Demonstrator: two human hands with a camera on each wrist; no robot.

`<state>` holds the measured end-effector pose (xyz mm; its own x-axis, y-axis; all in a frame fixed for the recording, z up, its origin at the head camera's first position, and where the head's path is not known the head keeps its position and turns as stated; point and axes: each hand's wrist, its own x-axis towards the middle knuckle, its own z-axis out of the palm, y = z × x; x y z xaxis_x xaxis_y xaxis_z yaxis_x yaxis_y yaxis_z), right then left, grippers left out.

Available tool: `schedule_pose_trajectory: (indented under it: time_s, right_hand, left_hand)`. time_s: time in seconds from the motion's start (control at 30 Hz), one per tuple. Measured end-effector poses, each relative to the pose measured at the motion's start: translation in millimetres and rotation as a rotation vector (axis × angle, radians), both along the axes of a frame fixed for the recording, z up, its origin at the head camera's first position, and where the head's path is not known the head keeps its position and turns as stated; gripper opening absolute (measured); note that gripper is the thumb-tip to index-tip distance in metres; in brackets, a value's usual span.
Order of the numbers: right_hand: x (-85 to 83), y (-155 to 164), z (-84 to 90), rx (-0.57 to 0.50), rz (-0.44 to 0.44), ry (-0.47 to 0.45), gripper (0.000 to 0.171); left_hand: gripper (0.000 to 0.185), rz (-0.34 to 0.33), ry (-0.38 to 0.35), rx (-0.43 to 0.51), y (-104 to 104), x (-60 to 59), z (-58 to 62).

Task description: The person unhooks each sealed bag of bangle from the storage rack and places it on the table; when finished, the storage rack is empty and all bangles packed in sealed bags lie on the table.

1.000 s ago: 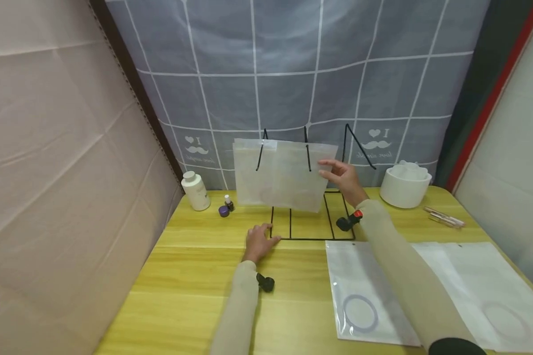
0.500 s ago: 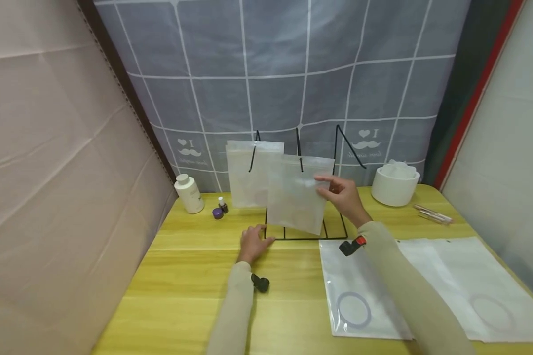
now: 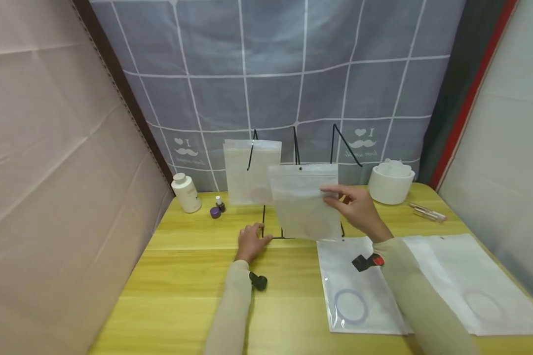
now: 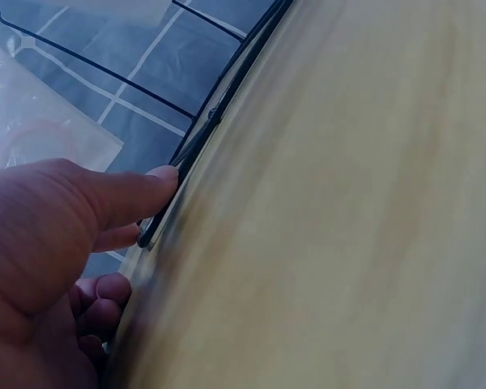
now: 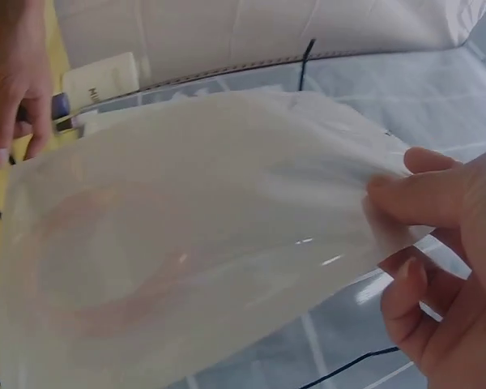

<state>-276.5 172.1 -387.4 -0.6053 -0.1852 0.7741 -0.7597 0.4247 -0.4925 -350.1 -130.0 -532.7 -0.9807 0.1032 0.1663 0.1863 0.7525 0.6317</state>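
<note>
From the head view, my right hand pinches a frosted pouch in front of the wire rack, whose base my flat left hand steadies on the counter. In the left wrist view, straight fingers touch the rack base. In the right wrist view, a faint ring shows inside the pouch; with so light a pinch it could slip.

Bright, even light; wrist views blurred
</note>
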Motion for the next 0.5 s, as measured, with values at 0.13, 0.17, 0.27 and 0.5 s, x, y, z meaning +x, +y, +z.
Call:
schedule_pose_trajectory:
  time_s: [0.13, 0.17, 0.27, 0.5]
  right_hand:
    - [19.4, 10, 5.3, 0.018, 0.044, 0.051, 0.034]
    - [26.6, 13, 7.0, 0.010, 0.067, 0.048, 0.036]
    - [46.5, 19, 6.9, -0.055, 0.183, -0.058, 0.036]
    - [35.5, 17, -53.9, -0.233, 0.238, -0.808, 0.031]
  left_hand:
    - [0.050, -0.004, -0.002, -0.014, 1, -1.3, -0.3]
    - [0.050, -0.005, -0.003, -0.017, 1, -1.5, -0.2]
    - [0.050, -0.009, -0.002, -0.027, 2, -1.6, 0.2]
    - [0.046, -0.013, -0.001, -0.023, 1, -2.2, 1.6]
